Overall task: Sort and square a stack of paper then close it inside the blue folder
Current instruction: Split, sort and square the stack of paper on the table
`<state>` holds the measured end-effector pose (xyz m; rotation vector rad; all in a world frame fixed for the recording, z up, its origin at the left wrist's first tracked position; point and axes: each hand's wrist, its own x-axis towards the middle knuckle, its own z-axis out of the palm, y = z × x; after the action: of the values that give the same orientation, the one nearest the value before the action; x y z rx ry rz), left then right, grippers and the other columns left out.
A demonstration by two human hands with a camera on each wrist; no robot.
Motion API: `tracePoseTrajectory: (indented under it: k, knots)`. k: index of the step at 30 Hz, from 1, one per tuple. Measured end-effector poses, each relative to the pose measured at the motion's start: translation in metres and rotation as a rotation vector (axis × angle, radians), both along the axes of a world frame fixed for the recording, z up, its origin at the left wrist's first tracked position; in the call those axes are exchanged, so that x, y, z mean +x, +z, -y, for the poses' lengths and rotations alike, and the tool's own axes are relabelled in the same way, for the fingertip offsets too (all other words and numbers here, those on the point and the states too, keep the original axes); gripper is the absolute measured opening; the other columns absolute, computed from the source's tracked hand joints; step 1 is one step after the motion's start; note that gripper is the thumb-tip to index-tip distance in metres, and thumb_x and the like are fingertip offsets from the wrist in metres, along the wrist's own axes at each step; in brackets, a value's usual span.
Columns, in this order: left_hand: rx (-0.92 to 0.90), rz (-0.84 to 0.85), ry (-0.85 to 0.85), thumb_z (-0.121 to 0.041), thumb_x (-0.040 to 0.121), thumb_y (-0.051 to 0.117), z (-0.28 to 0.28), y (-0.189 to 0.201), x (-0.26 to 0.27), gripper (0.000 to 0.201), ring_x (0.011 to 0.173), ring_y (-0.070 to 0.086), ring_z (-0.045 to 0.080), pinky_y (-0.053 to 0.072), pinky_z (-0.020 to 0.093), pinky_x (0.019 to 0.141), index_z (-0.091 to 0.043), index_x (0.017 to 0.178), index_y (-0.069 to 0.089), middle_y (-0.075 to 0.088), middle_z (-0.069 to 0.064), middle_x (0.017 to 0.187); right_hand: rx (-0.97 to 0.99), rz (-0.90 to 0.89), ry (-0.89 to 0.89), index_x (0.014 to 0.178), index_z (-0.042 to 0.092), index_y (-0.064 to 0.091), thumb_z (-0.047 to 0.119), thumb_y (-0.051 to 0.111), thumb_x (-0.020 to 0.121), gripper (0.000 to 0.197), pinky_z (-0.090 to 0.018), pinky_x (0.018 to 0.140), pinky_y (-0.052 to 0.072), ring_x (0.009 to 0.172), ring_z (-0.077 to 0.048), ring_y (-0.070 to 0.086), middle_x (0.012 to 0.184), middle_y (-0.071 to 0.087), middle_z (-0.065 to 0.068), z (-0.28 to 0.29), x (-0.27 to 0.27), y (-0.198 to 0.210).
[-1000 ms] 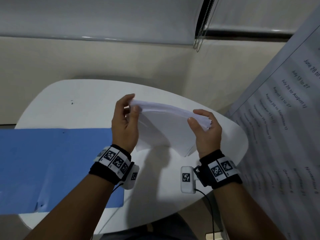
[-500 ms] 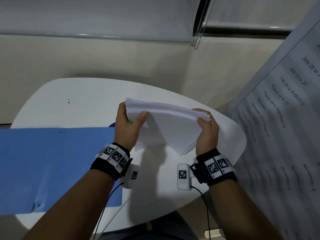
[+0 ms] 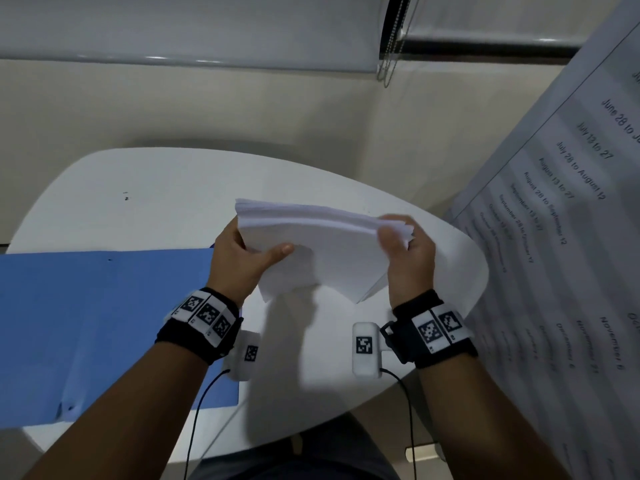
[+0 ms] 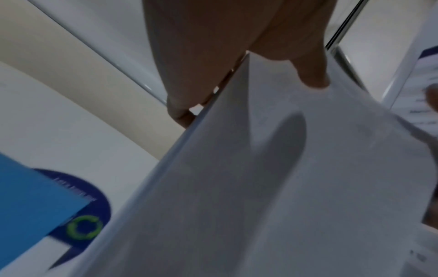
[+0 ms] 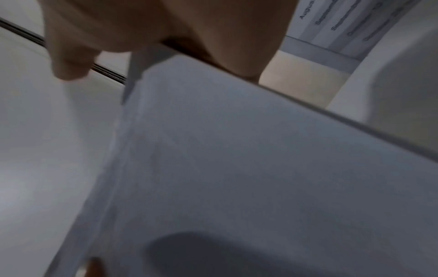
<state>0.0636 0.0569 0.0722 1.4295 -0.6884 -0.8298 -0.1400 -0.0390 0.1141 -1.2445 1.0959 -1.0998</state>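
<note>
Our left hand (image 3: 239,258) and right hand (image 3: 408,258) pinched the limp, light paper stack (image 3: 311,251) between them by its side edges.

The blue folder (image 3: 104,323) covers the tabletop's (image 3: 156,188) left side; a big printed sheet (image 3: 554,271) blocks the right.

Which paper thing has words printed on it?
The big sheet hanging at the right, printed with rows of dates. The paper stack held by the left hand and right hand looks plain white, and the blue folder shows no words.
</note>
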Motion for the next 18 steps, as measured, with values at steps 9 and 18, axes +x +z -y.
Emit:
tracePoseTrajectory:
  k: [9, 18]
  knots:
    - [-0.148, 0.164, 0.334, -0.031, 0.094, 0.060, 0.028, 0.034, -0.010, 0.016, 0.078, 0.058, 0.009, 0.045, 0.027, 0.077, -0.015, 0.091, 0.065, 0.063, -0.014, 0.079, -0.114, -0.004, -0.133, 0.097, 0.013, 0.063, 0.005, 0.056, 0.093, 0.011, -0.013, 0.077, 0.045, 0.080, -0.010, 0.064, 0.081, 0.071, -0.006, 0.004, 0.014, 0.009]
    - [-0.129, 0.297, 0.254, -0.019, 0.103, 0.049, 0.033, 0.035, -0.005, 0.024, 0.076, 0.056, -0.005, 0.041, 0.011, 0.073, -0.010, 0.087, 0.065, 0.063, -0.022, 0.076, -0.060, 0.016, -0.103, 0.083, -0.002, 0.071, 0.006, 0.050, 0.092, 0.024, -0.019, 0.077, 0.049, 0.083, -0.017, 0.067, 0.087, 0.073, -0.011, 0.008, 0.015, 0.008]
